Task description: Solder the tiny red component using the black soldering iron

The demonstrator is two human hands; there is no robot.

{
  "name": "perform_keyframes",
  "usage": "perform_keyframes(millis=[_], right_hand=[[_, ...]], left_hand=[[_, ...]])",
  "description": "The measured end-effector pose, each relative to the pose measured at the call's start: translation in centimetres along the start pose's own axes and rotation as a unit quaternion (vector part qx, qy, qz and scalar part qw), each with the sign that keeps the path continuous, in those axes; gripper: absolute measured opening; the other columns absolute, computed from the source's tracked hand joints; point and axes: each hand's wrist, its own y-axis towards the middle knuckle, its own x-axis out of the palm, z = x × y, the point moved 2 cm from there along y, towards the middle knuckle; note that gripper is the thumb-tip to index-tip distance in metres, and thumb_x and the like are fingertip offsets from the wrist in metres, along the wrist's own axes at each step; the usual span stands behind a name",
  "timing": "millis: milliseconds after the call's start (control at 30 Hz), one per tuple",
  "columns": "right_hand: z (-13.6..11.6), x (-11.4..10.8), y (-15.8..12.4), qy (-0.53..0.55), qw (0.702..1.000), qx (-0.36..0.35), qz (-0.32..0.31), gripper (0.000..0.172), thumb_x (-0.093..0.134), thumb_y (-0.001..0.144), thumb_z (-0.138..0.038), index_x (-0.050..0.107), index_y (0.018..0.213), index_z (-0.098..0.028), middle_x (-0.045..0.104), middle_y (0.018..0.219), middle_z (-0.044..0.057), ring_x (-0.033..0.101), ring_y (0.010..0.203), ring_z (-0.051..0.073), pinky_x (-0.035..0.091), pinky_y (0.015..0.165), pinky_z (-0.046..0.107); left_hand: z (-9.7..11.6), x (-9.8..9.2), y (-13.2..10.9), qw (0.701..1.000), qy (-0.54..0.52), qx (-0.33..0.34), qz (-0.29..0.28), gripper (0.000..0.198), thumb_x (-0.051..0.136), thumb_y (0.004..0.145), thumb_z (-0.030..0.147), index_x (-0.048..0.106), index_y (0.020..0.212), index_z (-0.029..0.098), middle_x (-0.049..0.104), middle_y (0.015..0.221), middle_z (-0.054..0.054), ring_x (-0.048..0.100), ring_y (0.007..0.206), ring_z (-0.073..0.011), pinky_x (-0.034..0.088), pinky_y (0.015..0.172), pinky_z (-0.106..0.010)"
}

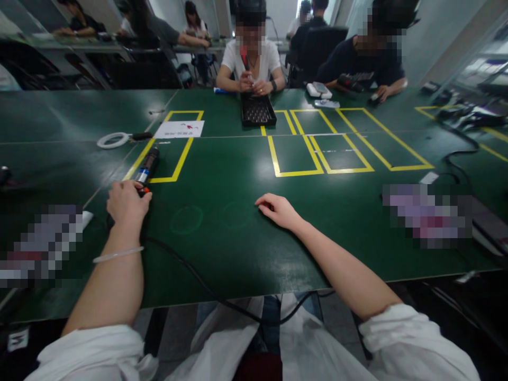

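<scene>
My left hand [127, 202] lies on the green table [238, 248] with its fingers closed around the near end of a dark cylindrical tool [147, 165] that has a blue band and a red tip. A black cable [190, 272] runs from that hand toward my lap. My right hand [278, 209] rests on the table near the middle, fingers loosely curled, palm down, holding nothing. A thin white bracelet sits on my left wrist.
Yellow tape rectangles [317, 153] mark the table. A white ring [113, 140], a white paper [179, 129] and a black tray [257, 110] lie farther off. Two people sit across the table. Cables and devices [464, 119] lie at the right.
</scene>
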Motion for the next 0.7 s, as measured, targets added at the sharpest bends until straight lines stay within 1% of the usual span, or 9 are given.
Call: perform_keyframes(millis=[100, 167, 267, 333, 367, 433, 567, 633, 700], right_hand=[[0.0, 0.0, 0.0, -0.002, 1.0, -0.002, -0.004, 0.017, 0.054, 0.09, -0.016, 0.068, 0.1, -0.019, 0.066, 0.091, 0.003, 0.056, 0.074, 0.014, 0.044, 0.071, 0.026], [0.0, -0.1, 0.0, -0.004, 1.0, -0.001, -0.005, 0.017, 0.054, 0.09, -0.015, 0.068, 0.1, -0.019, 0.065, 0.089, 0.003, 0.056, 0.074, 0.014, 0.044, 0.071, 0.026], [0.0, 0.0, 0.1, -0.005, 1.0, 0.0, -0.005, 0.017, 0.054, 0.09, -0.015, 0.068, 0.1, -0.019, 0.065, 0.089, 0.003, 0.056, 0.074, 0.014, 0.043, 0.07, 0.026], [0.1, 0.0, 0.0, -0.007, 1.0, -0.001, -0.003, 0.018, 0.055, 0.09, -0.015, 0.068, 0.1, -0.019, 0.066, 0.089, 0.003, 0.056, 0.074, 0.013, 0.043, 0.071, 0.026], [0.1, 0.0, 0.0, -0.007, 1.0, -0.002, -0.003, 0.018, 0.055, 0.089, -0.015, 0.068, 0.1, -0.019, 0.066, 0.09, 0.003, 0.056, 0.074, 0.013, 0.043, 0.071, 0.026], [0.1, 0.0, 0.0, -0.002, 1.0, -0.001, -0.002, 0.018, 0.055, 0.089, -0.015, 0.068, 0.1, -0.019, 0.067, 0.092, 0.003, 0.057, 0.074, 0.013, 0.043, 0.072, 0.026], [-0.2, -0.2, -0.2, 0.033, 0.999, 0.007, -0.006, 0.018, 0.055, 0.089, -0.016, 0.067, 0.102, -0.018, 0.068, 0.092, 0.003, 0.057, 0.072, 0.013, 0.045, 0.071, 0.026], [-0.2, -0.3, -0.2, 0.066, 0.998, 0.012, -0.011, 0.023, 0.056, 0.088, -0.018, 0.063, 0.11, -0.018, 0.068, 0.088, 0.001, 0.057, 0.068, 0.012, 0.045, 0.07, 0.025], [-0.2, -0.3, -0.3, 0.094, 0.995, 0.012, -0.017, 0.032, 0.059, 0.086, -0.02, 0.058, 0.118, -0.018, 0.067, 0.086, 0.0, 0.056, 0.065, 0.011, 0.045, 0.068, 0.025]], left_hand=[[0.0, 0.0, 0.0, 1.0, -0.002, -0.019, 0.009, 0.035, 0.05, 0.092, 0.042, 0.061, 0.113, 0.016, 0.051, 0.124, -0.012, 0.05, 0.103, -0.0259, 0.048, 0.09, -0.045], [0.1, -0.3, -0.1, 0.999, -0.017, -0.025, 0.036, 0.035, 0.046, 0.094, 0.041, 0.061, 0.114, 0.016, 0.052, 0.125, -0.011, 0.049, 0.107, -0.0256, 0.046, 0.094, -0.044], [1.5, -1.2, -0.8, 0.991, -0.092, 0.014, 0.099, 0.038, 0.044, 0.095, 0.038, 0.059, 0.122, 0.015, 0.058, 0.121, -0.009, 0.052, 0.109, -0.0217, 0.043, 0.102, -0.039], [3.8, -1.6, -1.9, 0.975, -0.193, 0.067, 0.087, 0.04, 0.046, 0.094, 0.038, 0.06, 0.124, 0.014, 0.064, 0.113, -0.007, 0.058, 0.101, -0.0178, 0.044, 0.101, -0.034], [5.3, -1.8, -2.6, 0.961, -0.252, 0.099, 0.056, 0.041, 0.048, 0.094, 0.039, 0.061, 0.123, 0.013, 0.067, 0.109, -0.006, 0.061, 0.096, -0.0163, 0.046, 0.098, -0.032], [9.0, -2.0, -4.7, 0.916, -0.364, 0.163, -0.049, 0.042, 0.051, 0.091, 0.04, 0.063, 0.121, 0.012, 0.069, 0.107, -0.008, 0.065, 0.091, -0.0155, 0.05, 0.091, -0.03], [16.4, -2.0, -9.6, 0.822, -0.433, 0.256, -0.268, 0.043, 0.056, 0.087, 0.042, 0.067, 0.117, 0.014, 0.069, 0.111, -0.01, 0.067, 0.088, -0.0183, 0.053, 0.077, -0.031], [18.6, -1.7, -11.5, 0.788, -0.447, 0.269, -0.327, 0.045, 0.061, 0.083, 0.041, 0.064, 0.118, 0.013, 0.07, 0.103, -0.01, 0.066, 0.086, -0.0191, 0.051, 0.076, -0.031], [19.7, -1.0, -12.6, 0.769, -0.468, 0.253, -0.355, 0.045, 0.066, 0.079, 0.039, 0.061, 0.115, 0.012, 0.069, 0.094, -0.008, 0.066, 0.084, -0.019, 0.05, 0.077, -0.032]])
